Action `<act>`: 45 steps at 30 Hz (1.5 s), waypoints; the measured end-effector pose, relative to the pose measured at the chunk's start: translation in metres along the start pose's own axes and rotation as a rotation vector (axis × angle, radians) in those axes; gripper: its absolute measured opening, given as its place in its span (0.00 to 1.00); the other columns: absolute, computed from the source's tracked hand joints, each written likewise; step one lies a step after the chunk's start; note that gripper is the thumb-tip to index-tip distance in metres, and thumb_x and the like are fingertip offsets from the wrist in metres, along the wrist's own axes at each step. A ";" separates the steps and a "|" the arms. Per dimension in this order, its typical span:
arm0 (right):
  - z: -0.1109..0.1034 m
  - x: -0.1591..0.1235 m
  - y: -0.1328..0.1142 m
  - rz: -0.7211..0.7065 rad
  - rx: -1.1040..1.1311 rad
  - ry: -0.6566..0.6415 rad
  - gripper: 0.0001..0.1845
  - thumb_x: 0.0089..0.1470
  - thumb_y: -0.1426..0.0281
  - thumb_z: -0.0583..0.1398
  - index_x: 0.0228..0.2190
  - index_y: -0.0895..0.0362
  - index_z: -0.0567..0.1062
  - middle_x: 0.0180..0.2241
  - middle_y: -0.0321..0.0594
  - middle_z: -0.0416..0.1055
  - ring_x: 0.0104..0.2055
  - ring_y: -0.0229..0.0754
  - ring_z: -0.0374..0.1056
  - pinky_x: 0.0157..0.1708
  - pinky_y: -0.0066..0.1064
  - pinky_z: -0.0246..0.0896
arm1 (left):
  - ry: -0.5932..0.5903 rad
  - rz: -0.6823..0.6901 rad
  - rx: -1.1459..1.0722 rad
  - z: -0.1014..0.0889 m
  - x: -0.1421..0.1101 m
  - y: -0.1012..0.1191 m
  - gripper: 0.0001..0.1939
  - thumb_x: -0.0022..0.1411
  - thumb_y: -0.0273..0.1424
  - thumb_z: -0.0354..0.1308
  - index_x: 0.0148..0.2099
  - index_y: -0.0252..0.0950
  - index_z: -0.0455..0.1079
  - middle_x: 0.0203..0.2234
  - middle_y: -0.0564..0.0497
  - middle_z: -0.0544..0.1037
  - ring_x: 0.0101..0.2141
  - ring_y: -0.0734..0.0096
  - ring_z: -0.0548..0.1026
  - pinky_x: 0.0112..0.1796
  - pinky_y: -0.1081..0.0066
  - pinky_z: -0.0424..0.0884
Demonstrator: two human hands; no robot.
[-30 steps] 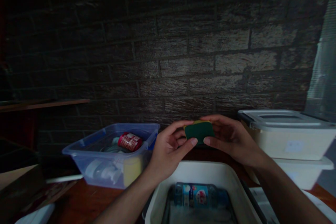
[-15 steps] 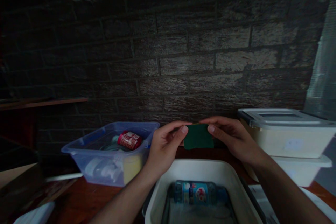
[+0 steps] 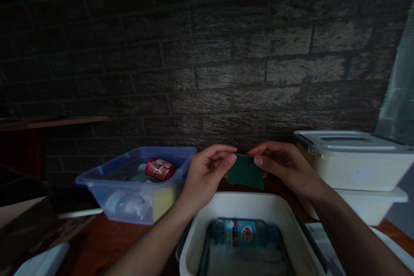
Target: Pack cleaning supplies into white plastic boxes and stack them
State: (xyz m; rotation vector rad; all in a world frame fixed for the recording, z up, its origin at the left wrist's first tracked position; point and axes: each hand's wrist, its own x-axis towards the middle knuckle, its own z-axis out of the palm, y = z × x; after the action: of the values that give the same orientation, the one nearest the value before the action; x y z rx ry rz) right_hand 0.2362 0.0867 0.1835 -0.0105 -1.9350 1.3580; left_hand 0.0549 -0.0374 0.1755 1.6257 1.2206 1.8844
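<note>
A small green scouring pad, flat and roughly square, hangs upright between my hands above the far rim of a white bin. My left hand pinches its upper left corner between thumb and fingers. At the upper right corner, my right hand grips it the same way. Below, inside the white bin, lies a clear plastic bottle on its side with a blue label. A paler clear item in front of the bottle is too dim to name.
On the left stands a bluish see-through tub holding a red patterned can and other items. Two lidded cream boxes are stacked at the right. A dark brick wall rises behind, and a shelf juts out at left.
The pad's upper edge tilts slightly, its right lower corner hanging a little lower. Both hands keep their pinch, and the view has shifted slightly.
</note>
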 end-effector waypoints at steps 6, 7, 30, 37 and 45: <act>-0.001 0.002 0.004 0.028 0.006 -0.044 0.14 0.56 0.65 0.70 0.44 0.53 0.81 0.39 0.40 0.80 0.38 0.39 0.73 0.36 0.27 0.68 | -0.095 -0.044 -0.066 0.000 0.001 -0.005 0.16 0.64 0.36 0.67 0.51 0.37 0.74 0.35 0.50 0.81 0.33 0.73 0.79 0.34 0.76 0.74; -0.001 0.002 0.004 0.032 0.012 -0.028 0.14 0.57 0.64 0.70 0.44 0.54 0.81 0.39 0.40 0.80 0.37 0.39 0.73 0.35 0.27 0.68 | -0.113 -0.057 -0.084 0.001 0.001 -0.005 0.18 0.63 0.36 0.67 0.53 0.37 0.72 0.35 0.51 0.80 0.33 0.72 0.79 0.33 0.75 0.75; 0.001 0.001 0.008 0.016 0.048 -0.079 0.16 0.56 0.70 0.69 0.47 0.50 0.76 0.34 0.35 0.75 0.35 0.40 0.71 0.34 0.29 0.69 | -0.213 -0.062 -0.077 0.000 0.000 -0.005 0.16 0.60 0.29 0.69 0.50 0.36 0.75 0.36 0.50 0.78 0.37 0.70 0.75 0.44 0.69 0.71; 0.000 0.000 0.009 0.024 0.100 -0.094 0.17 0.57 0.71 0.68 0.49 0.51 0.77 0.34 0.34 0.75 0.33 0.38 0.70 0.31 0.27 0.67 | -0.196 -0.051 -0.075 0.001 -0.001 0.001 0.12 0.61 0.31 0.69 0.47 0.34 0.76 0.35 0.50 0.80 0.36 0.71 0.76 0.39 0.74 0.70; -0.001 0.002 0.011 0.008 0.091 -0.090 0.17 0.58 0.70 0.68 0.49 0.51 0.77 0.39 0.36 0.78 0.39 0.39 0.73 0.39 0.28 0.70 | -0.175 -0.005 -0.012 0.000 -0.001 -0.002 0.13 0.61 0.33 0.68 0.46 0.34 0.74 0.36 0.48 0.79 0.37 0.69 0.76 0.39 0.72 0.71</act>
State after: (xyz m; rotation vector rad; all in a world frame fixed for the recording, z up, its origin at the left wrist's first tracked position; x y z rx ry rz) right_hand 0.2312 0.0935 0.1762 0.0884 -1.9471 1.4734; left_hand 0.0549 -0.0371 0.1737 1.7388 1.1376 1.7018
